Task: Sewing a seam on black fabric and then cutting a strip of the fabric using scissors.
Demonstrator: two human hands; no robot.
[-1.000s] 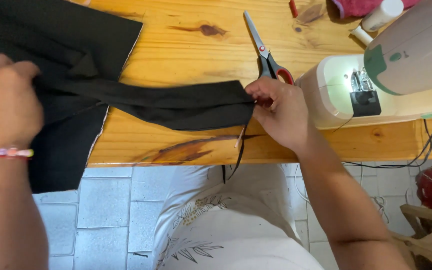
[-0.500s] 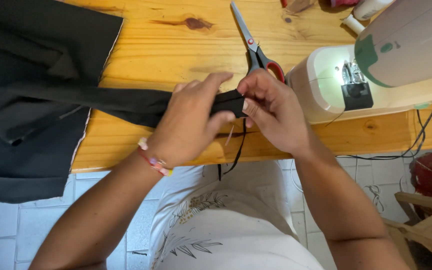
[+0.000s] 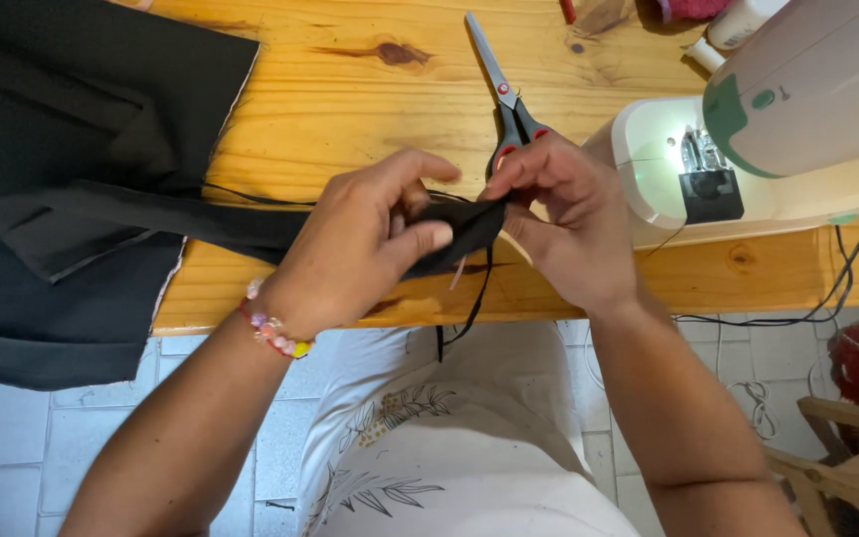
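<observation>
A long strip of black fabric (image 3: 121, 214) runs from a larger black cloth at the left across the wooden table (image 3: 370, 109). My left hand (image 3: 365, 244) pinches the strip's end from the left, a beaded bracelet on its wrist. My right hand (image 3: 564, 224) grips the same end from the right, fingers closed on its tip. Both hands meet over the table's front edge. A thin black thread or cord (image 3: 469, 308) hangs down from the fabric end.
Scissors with red handles (image 3: 504, 99) lie just behind my right hand. A white and green sewing machine (image 3: 777, 119) stands at the right with its lamp lit. Cables (image 3: 797, 308) hang off the table edge. Tiled floor and a wooden chair part show below.
My left hand came from the far left over to the strip's end and now pinches it beside my right hand. The fabric end has been folded or bunched between both hands.
</observation>
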